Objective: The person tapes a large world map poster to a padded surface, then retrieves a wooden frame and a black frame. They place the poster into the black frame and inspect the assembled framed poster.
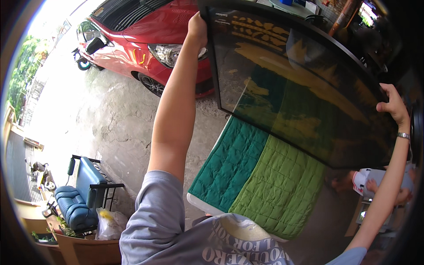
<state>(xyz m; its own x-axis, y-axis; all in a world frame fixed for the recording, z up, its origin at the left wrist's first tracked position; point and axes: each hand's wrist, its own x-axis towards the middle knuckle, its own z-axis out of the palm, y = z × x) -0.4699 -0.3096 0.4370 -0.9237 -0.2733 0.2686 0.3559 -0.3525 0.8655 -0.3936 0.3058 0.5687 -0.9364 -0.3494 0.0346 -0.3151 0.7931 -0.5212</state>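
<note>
Holding tinted car window glass (304,88) raised above green quilted mat (260,176): left hand (197,27) gripping glass's top corner, right hand (394,106) clasping its far edge; red car (145,35) sitting beyond glass.

A clear plastic bag (108,223) sits low at the near left, slumped on the ground just beside the blue chair (81,198); something yellow shows through its top (contents otherwise unclear). At the near right edge, behind the raised right arm, a small lit screen (363,216) glows greenish-white on a stand, partly hidden. Above it another person holds a white package (362,182) with red marks, its shape hard to tell.
</note>
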